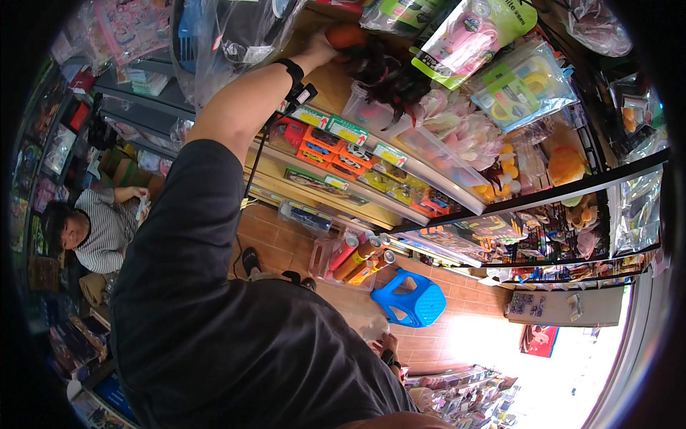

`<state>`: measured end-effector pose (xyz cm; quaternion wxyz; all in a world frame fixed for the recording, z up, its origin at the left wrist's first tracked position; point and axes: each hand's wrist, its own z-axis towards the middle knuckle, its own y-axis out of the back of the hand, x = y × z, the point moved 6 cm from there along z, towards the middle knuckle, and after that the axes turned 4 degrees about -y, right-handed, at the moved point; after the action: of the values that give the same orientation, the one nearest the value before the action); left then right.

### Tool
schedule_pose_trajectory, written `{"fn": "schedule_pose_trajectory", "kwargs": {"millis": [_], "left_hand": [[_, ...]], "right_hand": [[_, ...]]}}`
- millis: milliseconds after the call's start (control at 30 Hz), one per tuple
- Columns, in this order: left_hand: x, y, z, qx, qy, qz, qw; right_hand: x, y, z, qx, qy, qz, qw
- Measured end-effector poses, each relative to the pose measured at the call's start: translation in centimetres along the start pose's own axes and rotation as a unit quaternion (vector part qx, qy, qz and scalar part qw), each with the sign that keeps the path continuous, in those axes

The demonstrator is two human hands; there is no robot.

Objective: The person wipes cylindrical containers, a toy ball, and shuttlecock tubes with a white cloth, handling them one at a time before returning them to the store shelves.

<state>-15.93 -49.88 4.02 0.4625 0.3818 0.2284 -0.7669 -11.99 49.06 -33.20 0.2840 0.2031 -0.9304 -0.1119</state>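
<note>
My left arm, in a black sleeve with a black wristband, stretches up to the top shelf. There my left hand (321, 50) is closed against a rounded orange-brown thing (346, 36); its fingers are partly hidden. Dark, reddish feathery strands (389, 80) hang over the shelf beside it, and I cannot tell whether they are joined to it. Pale pink feathery pieces (461, 129) lie in a clear plastic bin (446, 159) to the right. Low down, my right hand (386, 346), with a dark watch, is beside a pale, see-through patch; its fingers are too small to read.
Shelves with price tags hold orange packs of toy cars (332, 151) and hanging packaged goods. A blue plastic stool (411, 299) stands on the tiled floor near a box of coloured tubes (357, 257). At the left, a person in a striped shirt (107, 225) is among shelves.
</note>
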Motion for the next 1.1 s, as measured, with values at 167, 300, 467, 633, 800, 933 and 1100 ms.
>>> {"fn": "schedule_pose_trajectory", "kwargs": {"millis": [167, 300, 467, 633, 800, 933, 1100], "left_hand": [[-2.0, 1.5, -0.5, -0.009, 0.036, 0.016, 0.999], [-0.7, 4.9, -2.4, -0.130, 0.066, 0.007, 0.989], [-7.1, 4.9, -7.1, -0.093, 0.292, -0.114, 0.945], [-11.7, 6.1, -8.7, -0.103, 0.259, -0.384, 0.880], [-15.5, 4.8, -14.2, -0.084, 0.303, -0.535, 0.785], [-17.1, 6.0, -20.0, -0.060, 0.313, -0.565, 0.761], [-20.0, 6.7, -27.8, 0.075, 0.254, -0.572, 0.776]], "right_hand": [[-0.7, -0.6, -1.0, -0.026, -0.029, -0.020, 0.999], [0.8, -0.9, -1.3, -0.045, -0.025, -0.066, 0.996], [1.9, -1.6, -1.5, -0.050, -0.002, -0.064, 0.997], [3.1, -1.4, 2.5, 0.001, -0.015, -0.062, 0.998], [4.9, -2.9, 3.5, 0.016, 0.029, -0.025, 0.999], [6.9, -1.6, 5.5, -0.021, 0.075, -0.114, 0.990], [11.9, -3.9, 4.8, 0.055, 0.227, 0.058, 0.971]]}}
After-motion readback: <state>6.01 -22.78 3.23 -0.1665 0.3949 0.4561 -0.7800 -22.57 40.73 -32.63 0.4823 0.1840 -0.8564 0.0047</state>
